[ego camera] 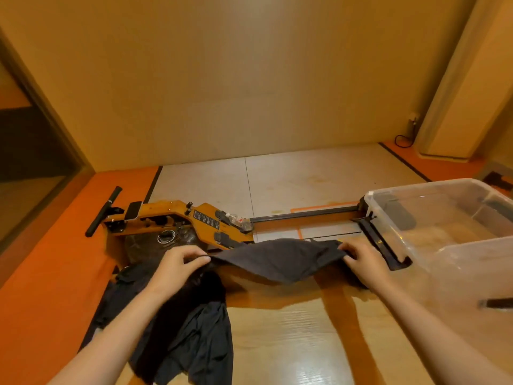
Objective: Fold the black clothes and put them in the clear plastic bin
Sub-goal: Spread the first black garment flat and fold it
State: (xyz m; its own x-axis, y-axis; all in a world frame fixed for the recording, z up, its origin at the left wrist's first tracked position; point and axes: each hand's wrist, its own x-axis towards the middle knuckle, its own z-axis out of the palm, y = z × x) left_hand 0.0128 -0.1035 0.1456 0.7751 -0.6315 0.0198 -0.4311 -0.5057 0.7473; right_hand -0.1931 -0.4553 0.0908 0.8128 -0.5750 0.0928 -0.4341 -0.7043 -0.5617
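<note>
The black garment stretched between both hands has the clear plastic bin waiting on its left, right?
Not quite: the clear plastic bin stands to the right, not the left. The head view shows it, with the left hand and right hand gripping the black garment stretched between them.

Legible text: none | black plate on orange rowing machine: pale marks, too blurred to read | round dial below it: markings not readable

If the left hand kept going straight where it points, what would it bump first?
Probably the orange rowing machine, just past the black cloth that the left hand grips; depth is unclear.
</note>
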